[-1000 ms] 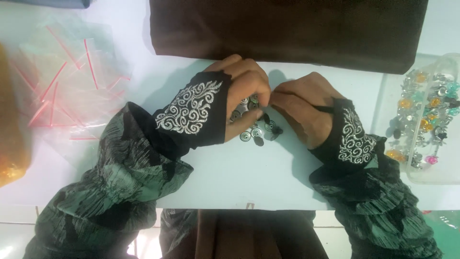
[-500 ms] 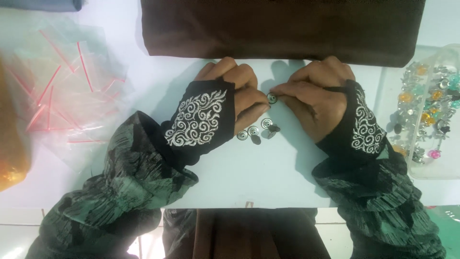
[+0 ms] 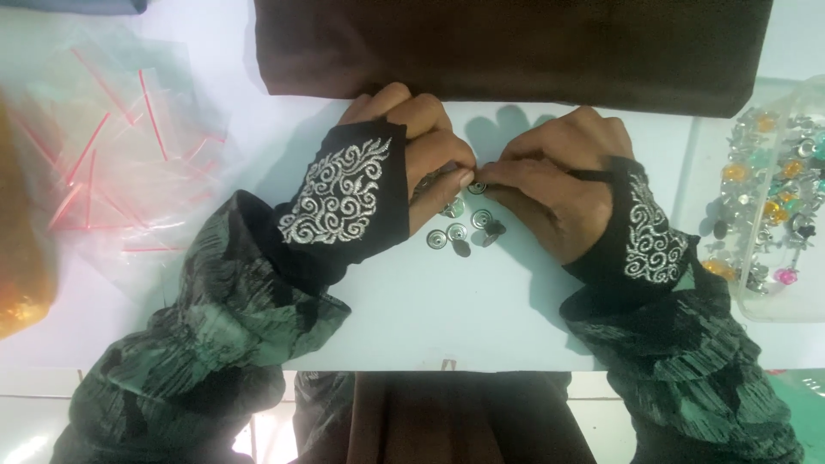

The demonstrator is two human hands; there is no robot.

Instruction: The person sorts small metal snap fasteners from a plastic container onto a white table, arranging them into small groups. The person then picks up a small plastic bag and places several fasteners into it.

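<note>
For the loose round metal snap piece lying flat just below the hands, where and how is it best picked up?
Probably by its rim, pinched from straight above with thumb and forefinger. The snap piece lies flat on the pale table, a thin disc with a raised centre, so its sides give little to grip. The open table in front of it leaves room for the right hand; other snaps crowd its right.

Setting: small sewing or craft workspace. Evidence: pale desk [image 3: 412,326] carrying folded dark brown fabric [image 3: 516,43], loose metal snap buttons [image 3: 460,228], a clear plastic tray [image 3: 778,309] of assorted coloured fasteners, and a heap of small zip bags [image 3: 112,146] with red seals.
</note>
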